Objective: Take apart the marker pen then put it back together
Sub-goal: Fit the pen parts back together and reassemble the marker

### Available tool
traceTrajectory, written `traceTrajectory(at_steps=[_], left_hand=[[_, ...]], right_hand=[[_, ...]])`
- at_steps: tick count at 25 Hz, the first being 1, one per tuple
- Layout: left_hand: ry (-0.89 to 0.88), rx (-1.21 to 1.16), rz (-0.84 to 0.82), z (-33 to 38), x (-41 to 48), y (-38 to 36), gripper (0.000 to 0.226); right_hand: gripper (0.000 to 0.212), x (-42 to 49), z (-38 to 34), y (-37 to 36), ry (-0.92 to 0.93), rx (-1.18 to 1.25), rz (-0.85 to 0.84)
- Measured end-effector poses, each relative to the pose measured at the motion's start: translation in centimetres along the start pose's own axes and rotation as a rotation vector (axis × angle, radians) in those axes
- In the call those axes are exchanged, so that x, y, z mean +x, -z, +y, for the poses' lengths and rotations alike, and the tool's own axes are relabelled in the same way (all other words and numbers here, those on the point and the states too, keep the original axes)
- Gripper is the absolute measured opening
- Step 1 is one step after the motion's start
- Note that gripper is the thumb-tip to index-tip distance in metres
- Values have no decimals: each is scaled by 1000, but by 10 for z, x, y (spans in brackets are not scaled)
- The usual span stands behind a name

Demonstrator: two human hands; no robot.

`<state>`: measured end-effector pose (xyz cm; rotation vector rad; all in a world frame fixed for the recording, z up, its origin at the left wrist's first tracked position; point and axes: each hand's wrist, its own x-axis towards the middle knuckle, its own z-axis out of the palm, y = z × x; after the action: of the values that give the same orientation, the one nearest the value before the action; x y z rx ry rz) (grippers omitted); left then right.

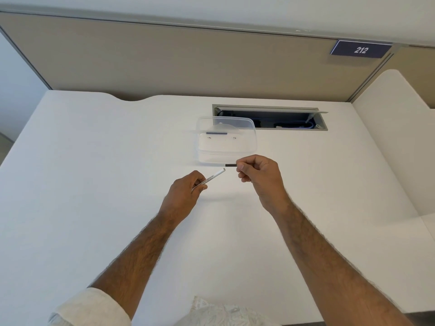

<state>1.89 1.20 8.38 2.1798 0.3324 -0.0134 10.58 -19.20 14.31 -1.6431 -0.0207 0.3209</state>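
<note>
The marker pen is in two parts above the white desk (94, 161). My left hand (186, 191) grips the white barrel (215, 175), whose open end points up and to the right. My right hand (256, 172) pinches a short dark piece (230, 165), which sticks out leftward from my fingertips. A small gap separates the dark piece from the barrel's open end. Inside the clear plastic container (204, 147) behind my hands lies a dark blue stick-shaped part (216, 133).
An open cable tray (282, 118) with wires is set into the desk behind the container. A beige partition (188, 62) bearing a "212" sign (361, 50) closes the back. A white side panel (388, 137) stands at the right.
</note>
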Motion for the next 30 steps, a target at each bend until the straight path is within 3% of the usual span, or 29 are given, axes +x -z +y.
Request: traceTrajectory(at_steps=[23, 26, 30], left_hand=[[-42, 34, 9, 10, 4, 4, 9], [-40, 45, 4, 7, 4, 6, 9], [-69, 120, -1, 5, 6, 11, 6]], right_hand=[[6, -3, 0, 3, 44, -33, -13], [8, -3, 1, 3, 55, -118, -11], [12, -2, 1, 6, 200, -412, -59]])
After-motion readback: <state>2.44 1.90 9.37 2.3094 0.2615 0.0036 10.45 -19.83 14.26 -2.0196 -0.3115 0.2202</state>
